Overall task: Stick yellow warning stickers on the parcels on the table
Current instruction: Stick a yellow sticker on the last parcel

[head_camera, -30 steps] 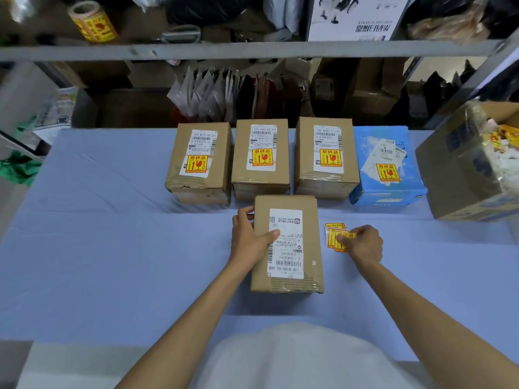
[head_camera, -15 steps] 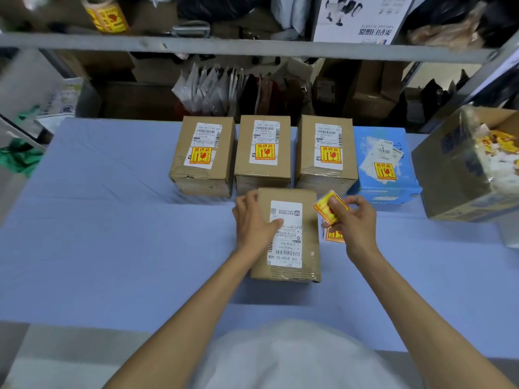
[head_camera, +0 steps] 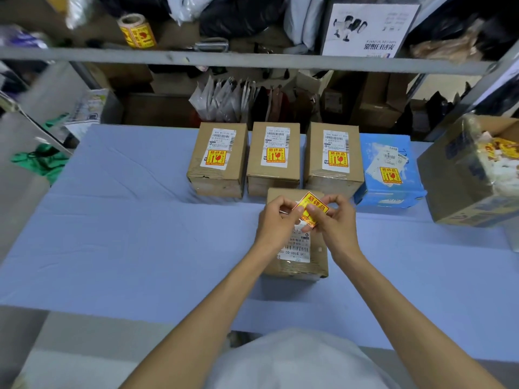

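Observation:
A brown cardboard parcel (head_camera: 297, 256) with a white shipping label lies on the blue table (head_camera: 140, 234) in front of me. Above it, my left hand (head_camera: 276, 220) and my right hand (head_camera: 335, 223) both pinch a yellow warning sticker (head_camera: 311, 206), held tilted like a diamond. Behind stand three brown parcels (head_camera: 219, 161), (head_camera: 273, 158), (head_camera: 334, 161) and a blue parcel (head_camera: 389, 175), each bearing a yellow sticker. My hands hide the near parcel's far end.
An open cardboard box (head_camera: 460, 175) with sticker scraps stands at the right edge. A roll of yellow stickers (head_camera: 137, 30) sits on the shelf behind a grey rail (head_camera: 252, 61). Bags and boxes crowd the shelves beyond the table.
My right hand lifted a sticker off the table and carried it over the near parcel. My left hand left the parcel's top and joined it on the sticker.

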A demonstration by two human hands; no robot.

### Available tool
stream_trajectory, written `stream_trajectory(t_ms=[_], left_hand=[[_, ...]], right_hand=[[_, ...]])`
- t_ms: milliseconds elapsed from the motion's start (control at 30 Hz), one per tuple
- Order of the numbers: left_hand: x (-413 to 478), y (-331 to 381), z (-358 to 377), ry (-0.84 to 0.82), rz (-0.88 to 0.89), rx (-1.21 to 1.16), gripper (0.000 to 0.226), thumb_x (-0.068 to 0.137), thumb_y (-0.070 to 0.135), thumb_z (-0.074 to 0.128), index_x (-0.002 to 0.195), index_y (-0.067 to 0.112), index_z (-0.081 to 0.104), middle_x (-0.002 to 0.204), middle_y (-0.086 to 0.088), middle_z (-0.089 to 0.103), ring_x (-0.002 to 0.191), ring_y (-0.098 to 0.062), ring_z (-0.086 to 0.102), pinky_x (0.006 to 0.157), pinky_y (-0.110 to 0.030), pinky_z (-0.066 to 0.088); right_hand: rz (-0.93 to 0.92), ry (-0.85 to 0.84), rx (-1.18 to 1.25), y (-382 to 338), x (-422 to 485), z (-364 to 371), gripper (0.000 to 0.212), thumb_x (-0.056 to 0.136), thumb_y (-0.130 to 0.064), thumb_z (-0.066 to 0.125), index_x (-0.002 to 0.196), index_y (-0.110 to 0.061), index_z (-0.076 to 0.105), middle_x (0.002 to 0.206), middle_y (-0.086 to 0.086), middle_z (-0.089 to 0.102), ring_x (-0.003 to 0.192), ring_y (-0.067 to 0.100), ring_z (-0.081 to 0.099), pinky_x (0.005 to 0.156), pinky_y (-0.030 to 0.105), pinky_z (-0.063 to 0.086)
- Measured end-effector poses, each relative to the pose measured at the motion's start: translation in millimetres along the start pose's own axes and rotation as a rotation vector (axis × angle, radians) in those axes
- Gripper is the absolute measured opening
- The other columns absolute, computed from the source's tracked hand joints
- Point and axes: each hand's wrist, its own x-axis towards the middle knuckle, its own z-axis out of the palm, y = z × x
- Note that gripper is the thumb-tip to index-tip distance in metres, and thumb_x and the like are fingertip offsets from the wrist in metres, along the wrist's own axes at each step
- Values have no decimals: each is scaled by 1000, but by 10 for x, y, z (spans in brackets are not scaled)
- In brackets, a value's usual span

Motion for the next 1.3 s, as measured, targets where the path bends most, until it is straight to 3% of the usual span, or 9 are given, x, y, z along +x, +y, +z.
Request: stream_trajectory(t_ms=[200, 367, 500, 667, 800, 900, 1033, 1200, 1300], left_hand=[[40, -11, -49, 3, -8, -10, 5, 88, 20, 66, 84, 19, 62, 80, 2, 65, 66, -8, 64, 66, -25, 52], [4, -65, -30, -24, -68, -118, 7, 89, 15, 65, 83, 17, 62, 77, -5, 68, 68, -15, 68, 71, -30, 57], [-77, -109, -31, -155, -96, -202, 9, 90, 9, 63, 85, 5, 56, 79, -13, 72, 70, -21, 72, 68, -30, 59], [-114, -80, -65, -176, -72, -145, 12, 89, 8, 64, 93, -2, 59, 87, -13, 71, 66, -14, 70, 66, -23, 58], [-99, -60, -116, -189, -63, -57, 10, 86, 14, 68, 88, 7, 62, 89, -7, 69, 69, -14, 70, 61, -20, 55], [-84, -52, -126, -170, -63, -36, 9, 86, 19, 69, 87, 16, 61, 93, -8, 70, 75, -19, 72, 61, -25, 56], [-16, -31, -162, -94, -16, -16, 10, 86, 20, 69, 92, 18, 61, 89, -6, 68, 68, -12, 70, 62, -27, 58], [-11, -23, -146, -149, -13, -6, 2, 89, 14, 62, 91, 15, 61, 86, -9, 70, 68, -17, 69, 60, -28, 56], [-18, -33, -129, -158, 4, 0, 7, 92, 15, 58, 87, 17, 62, 82, -6, 71, 69, -17, 70, 59, -26, 56]], right_hand=[[18, -81, -155, 31, -52, -45, 8, 85, -5, 68, 92, -8, 67, 74, 5, 72, 55, 15, 69, 47, 21, 51], [26, -43, -146, 12, -50, -93, 8, 82, -5, 72, 85, -10, 67, 72, 3, 73, 61, 14, 69, 54, 23, 53], [41, 74, -70, -12, -12, -112, 8, 80, -7, 74, 81, -9, 66, 78, 10, 72, 68, 13, 68, 57, 20, 53], [6, -14, -95, -38, -9, -117, 8, 84, -7, 70, 82, -13, 66, 78, 4, 73, 69, 11, 69, 57, 20, 55], [-18, -60, -173, -45, 1, -110, 11, 86, -10, 67, 83, -20, 69, 79, -1, 73, 73, 10, 68, 60, 21, 52], [-28, -57, -186, -44, 10, -90, 14, 88, -9, 66, 83, -21, 69, 78, -1, 72, 71, 9, 67, 58, 18, 50], [-34, -51, -216, -37, 26, -81, 13, 87, -11, 66, 82, -22, 70, 75, -3, 72, 67, 6, 69, 54, 12, 49], [-44, -17, -237, -13, 50, -82, 14, 88, -15, 66, 79, -26, 68, 73, -8, 71, 71, 7, 68, 58, 14, 51], [-66, -40, -224, -7, 46, -101, 15, 88, -15, 65, 78, -25, 67, 73, -6, 70, 72, 9, 67, 65, 23, 55]])
